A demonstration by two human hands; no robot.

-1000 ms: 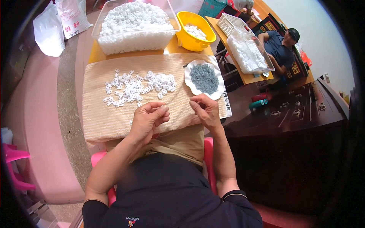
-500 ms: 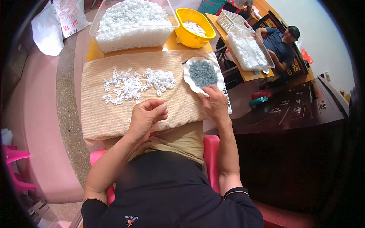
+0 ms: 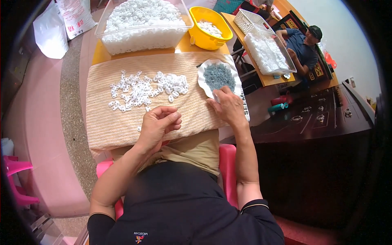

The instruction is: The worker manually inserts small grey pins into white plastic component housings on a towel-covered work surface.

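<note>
On the striped cloth (image 3: 114, 130) lies a loose heap of small white plastic pieces with holes (image 3: 141, 92). Nearer to me, my left hand (image 3: 161, 122) hovers over the cloth's front edge. Its thumb and index finger are pinched together; whatever is between them is hidden. My right hand (image 3: 229, 107) reaches over the near rim of a white wavy-edged dish (image 3: 202, 81). Its bent fingers touch the heap of small grey metal pieces, perhaps screws (image 3: 220, 76), and the thumb stands apart from them.
Behind the cloth stand a large clear tub (image 3: 143, 42) full of white pieces and a yellow basin (image 3: 206, 41) with more inside. At the far right, a person (image 3: 304, 45) sits beside another tub (image 3: 267, 55) of white pieces. A dark cabinet (image 3: 302, 122) fills the right side.
My right hand has moved slightly from the dish's near rim toward the grey heap, its fingers now bent at it. The left hand keeps its pinch almost in place.
</note>
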